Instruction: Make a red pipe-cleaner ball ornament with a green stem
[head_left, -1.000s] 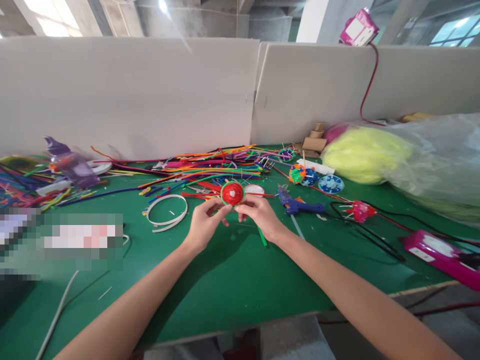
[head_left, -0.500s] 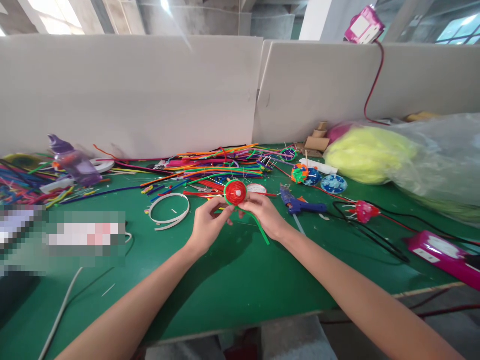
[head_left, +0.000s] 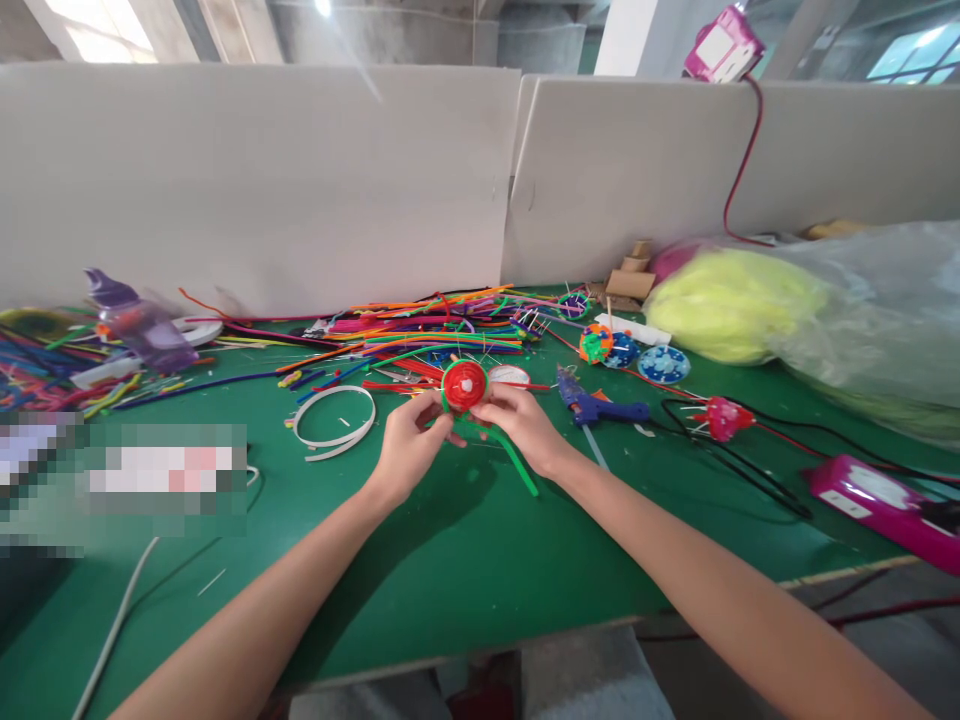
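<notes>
Between my two hands, above the green table, is a round red coil of pipe cleaner (head_left: 464,388) with a white centre and thin sticks poking out of its top. A green pipe cleaner (head_left: 519,466) runs along the coil's left edge, and its loose end slants down to the right below my right hand. My left hand (head_left: 411,445) pinches the coil's lower left side, thumb and fingers together. My right hand (head_left: 523,428) is closed at the lower right side, its fingertips against the coil. Parts of the fingers behind the coil are hidden.
Behind my hands lies a heap of coloured pipe cleaners (head_left: 442,325). A blue glue gun (head_left: 600,405) rests to the right, near a blue patterned disc (head_left: 664,365) and a red spiked piece (head_left: 726,418). A white strip coil (head_left: 335,452) and purple bottle (head_left: 142,325) are left.
The green pipe cleaner now hangs a little lower and further from the coil's bottom edge. Both hands still hold the coil in nearly the same place; the view has shifted slightly.
</notes>
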